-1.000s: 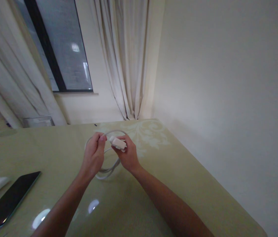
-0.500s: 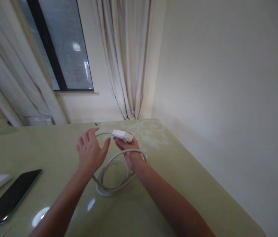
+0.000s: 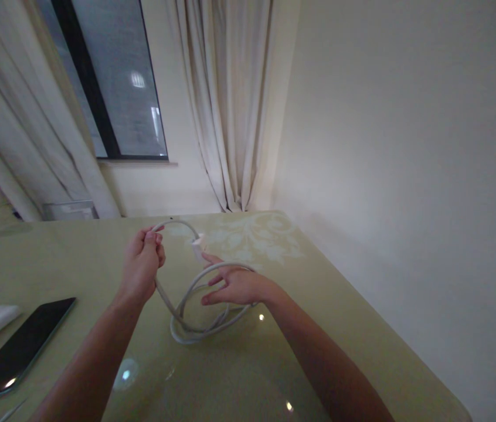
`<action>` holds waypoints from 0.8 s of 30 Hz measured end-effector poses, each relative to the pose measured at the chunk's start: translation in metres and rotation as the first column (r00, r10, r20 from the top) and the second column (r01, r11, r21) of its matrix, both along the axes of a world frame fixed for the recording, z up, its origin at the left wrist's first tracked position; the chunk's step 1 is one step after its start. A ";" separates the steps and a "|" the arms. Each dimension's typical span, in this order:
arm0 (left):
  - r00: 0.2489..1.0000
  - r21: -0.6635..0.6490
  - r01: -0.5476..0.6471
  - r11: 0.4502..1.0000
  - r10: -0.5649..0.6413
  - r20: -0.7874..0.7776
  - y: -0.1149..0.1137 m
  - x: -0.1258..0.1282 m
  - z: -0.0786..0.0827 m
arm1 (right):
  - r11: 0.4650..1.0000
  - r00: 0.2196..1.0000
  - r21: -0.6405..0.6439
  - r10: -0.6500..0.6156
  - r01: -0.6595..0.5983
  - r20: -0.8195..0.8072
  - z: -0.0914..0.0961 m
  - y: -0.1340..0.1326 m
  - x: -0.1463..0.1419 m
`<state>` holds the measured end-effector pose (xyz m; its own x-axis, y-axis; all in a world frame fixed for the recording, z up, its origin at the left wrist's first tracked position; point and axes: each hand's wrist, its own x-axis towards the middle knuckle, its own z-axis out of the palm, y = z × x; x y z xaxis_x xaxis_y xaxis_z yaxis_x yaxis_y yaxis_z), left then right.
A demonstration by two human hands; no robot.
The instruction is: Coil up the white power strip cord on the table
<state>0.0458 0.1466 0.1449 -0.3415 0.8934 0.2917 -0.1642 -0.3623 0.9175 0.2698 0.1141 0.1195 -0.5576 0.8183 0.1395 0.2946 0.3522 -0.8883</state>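
Left hand (image 3: pixel 142 265) pinches the white cable (image 3: pixel 166 302) — right hand (image 3: pixel 237 286) lies flat, fingers spread, across its coil.

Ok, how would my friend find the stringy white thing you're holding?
Look at the glossy pale-green table. Mid-table lies a thick white rubbery cable coiled in loops; the left hand pinches one part up. It is the only loopy thing, unlike the flat black tablet far left.
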 end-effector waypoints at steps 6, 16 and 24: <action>0.994 0.072 -0.071 0.995 0.065 0.082 -0.004 -0.005 0.008 | 0.974 0.974 0.076 0.208 -0.215 0.089 0.048 -0.023 0.016; 0.995 0.161 -0.008 0.987 -0.008 0.104 -0.016 0.009 0.017 | 0.824 0.975 0.564 -0.159 0.045 0.155 0.047 -0.033 -0.008; 0.999 0.297 0.017 0.955 -0.029 0.035 -0.041 0.012 0.042 | 0.855 0.885 0.233 -0.461 0.463 -0.069 0.022 0.016 0.014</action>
<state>0.0576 0.1056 0.1865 -0.3380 0.7768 0.5314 -0.2091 -0.6125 0.7624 0.2842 0.1298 0.1412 -0.1209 0.9236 0.3639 0.4671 0.3764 -0.8001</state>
